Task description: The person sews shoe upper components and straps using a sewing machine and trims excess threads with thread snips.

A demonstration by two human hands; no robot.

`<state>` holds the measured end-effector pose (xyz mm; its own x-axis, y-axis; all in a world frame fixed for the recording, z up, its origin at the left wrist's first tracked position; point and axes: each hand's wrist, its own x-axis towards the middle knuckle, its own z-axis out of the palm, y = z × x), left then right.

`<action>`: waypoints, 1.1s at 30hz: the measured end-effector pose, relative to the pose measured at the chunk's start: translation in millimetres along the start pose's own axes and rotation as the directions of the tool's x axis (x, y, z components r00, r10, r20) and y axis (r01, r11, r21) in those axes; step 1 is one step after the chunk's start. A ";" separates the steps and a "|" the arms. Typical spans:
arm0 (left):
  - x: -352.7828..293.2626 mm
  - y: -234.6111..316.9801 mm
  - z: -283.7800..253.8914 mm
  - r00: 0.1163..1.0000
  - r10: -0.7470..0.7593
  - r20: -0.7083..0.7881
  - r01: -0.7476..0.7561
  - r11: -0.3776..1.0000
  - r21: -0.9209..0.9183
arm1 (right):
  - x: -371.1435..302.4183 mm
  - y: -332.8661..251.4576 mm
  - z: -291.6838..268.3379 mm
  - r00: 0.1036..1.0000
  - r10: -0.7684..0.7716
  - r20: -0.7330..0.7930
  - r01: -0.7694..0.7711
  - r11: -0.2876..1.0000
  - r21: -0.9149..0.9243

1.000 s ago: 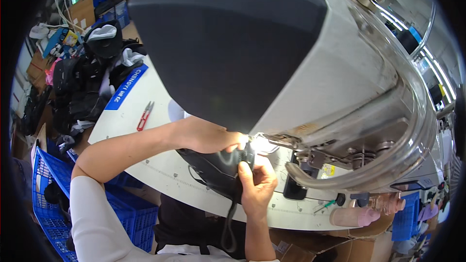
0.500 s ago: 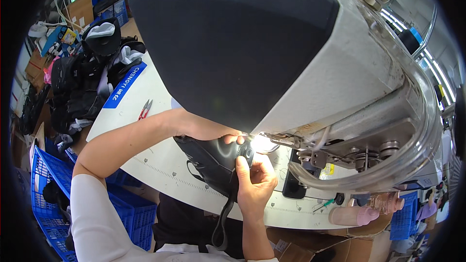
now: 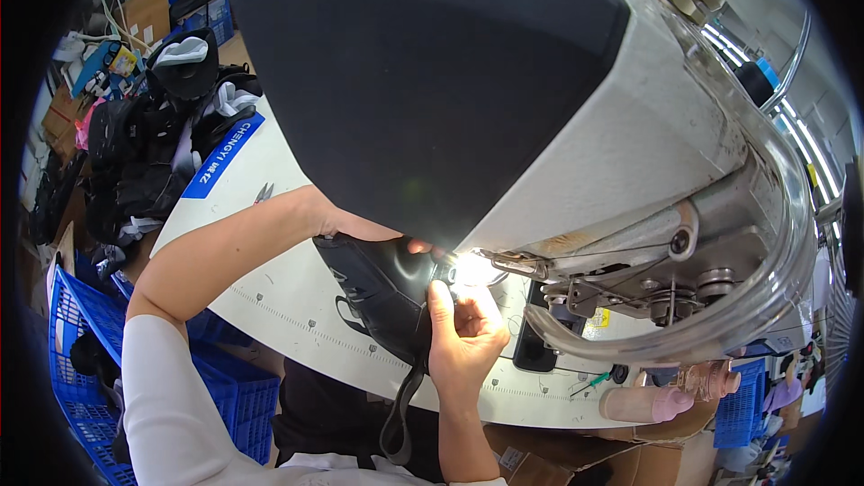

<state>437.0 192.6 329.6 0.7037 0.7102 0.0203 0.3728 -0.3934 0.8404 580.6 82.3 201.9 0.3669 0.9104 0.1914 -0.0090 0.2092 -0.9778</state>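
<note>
A black bag (image 3: 382,292) with a loose strap loop (image 3: 400,423) lies on the white table under the sewing machine (image 3: 540,180). My right hand (image 3: 468,333) pinches the bag's near right edge, thumb on top, close to the machine's bright lamp (image 3: 474,270). My left hand (image 3: 360,225) reaches across the bag's far side. Its fingertips curl onto the bag beside the lamp, while the machine head hides most of the hand. Glare and the machine head hide the needle and the stitched spot.
Thread snips (image 3: 263,193) lie partly behind my left forearm. A dark phone (image 3: 535,351), a green-handled tool (image 3: 589,385) and a pink-capped bottle (image 3: 643,403) are at the right. Black pieces (image 3: 135,153) are heaped at the far left; blue crates (image 3: 238,396) stand below.
The whole view has shifted slightly left. A lever on the machine's side now stands in another position. The snips are more covered by my left forearm, and both hands stay on the bag.
</note>
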 end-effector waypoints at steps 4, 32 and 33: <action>4.0 2.0 1.2 0.995 -0.035 -0.093 0.030 0.998 -0.054 | 1.7 -4.5 -0.1 1.000 0.008 0.003 -0.008 1.000 -0.013; -55.0 -42.6 66.5 0.837 0.096 -0.538 -0.116 0.993 -0.004 | -13.1 -34.3 -44.6 0.904 -0.239 0.355 0.418 0.674 -0.609; -54.8 -44.4 65.8 0.847 0.101 -0.521 -0.110 0.994 0.014 | -13.0 -35.5 -42.3 0.904 -0.241 0.353 0.418 0.672 -0.611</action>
<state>421.6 132.7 255.5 0.3185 0.8666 0.3841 0.3018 -0.4768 0.8256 615.5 48.0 230.6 0.0057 0.8985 0.4390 0.7158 0.3029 -0.6292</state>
